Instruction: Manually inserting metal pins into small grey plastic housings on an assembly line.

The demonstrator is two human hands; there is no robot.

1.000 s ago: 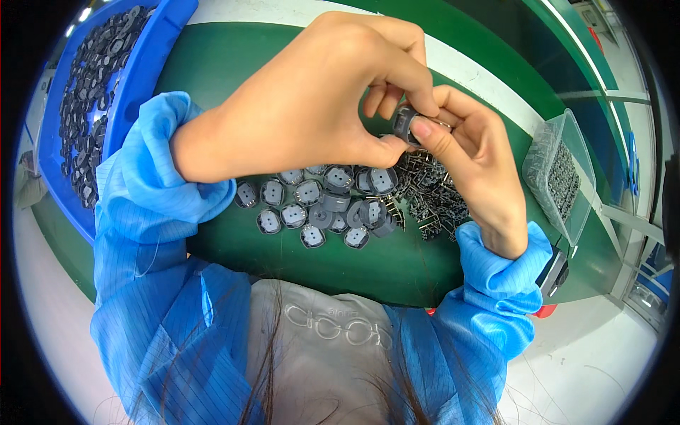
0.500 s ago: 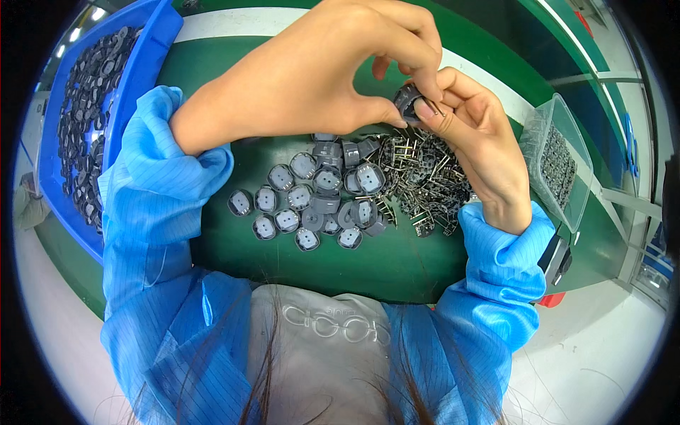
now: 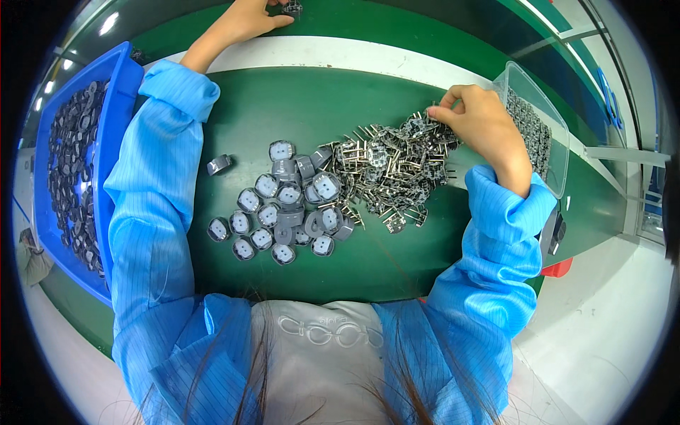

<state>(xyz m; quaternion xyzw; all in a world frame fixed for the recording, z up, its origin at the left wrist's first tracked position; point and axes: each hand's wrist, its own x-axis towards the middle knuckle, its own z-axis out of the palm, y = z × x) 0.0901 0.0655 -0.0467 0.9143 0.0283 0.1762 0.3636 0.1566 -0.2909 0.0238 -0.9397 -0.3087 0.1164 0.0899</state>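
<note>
At the far edge of the view my left hand (image 3: 244,21) is stretched out over the green strip beyond the white band, its fingers partly cut off by the frame. Thumb and finger close on a small dark part with pins (image 3: 292,8). My right hand (image 3: 485,124) pinches at the far right side of a heap of small circuit boards with metal pins (image 3: 386,159); a pin board (image 3: 423,126) is at its fingertips. Left of that heap lie several grey rounded plastic housings (image 3: 265,185), most with pale faces up. One dark housing (image 3: 219,164) lies apart.
A blue bin (image 3: 122,142) full of dark plastic parts stands at the left. At the right is a clear plastic tub (image 3: 559,159) of small parts. A white band (image 3: 340,58) crosses the green table (image 3: 319,280). Something red (image 3: 557,268) shows below the right edge.
My hands have parted from the piece held between them. The left has gone far forward and left with a part; the right has come down to the pin-board heap.
</note>
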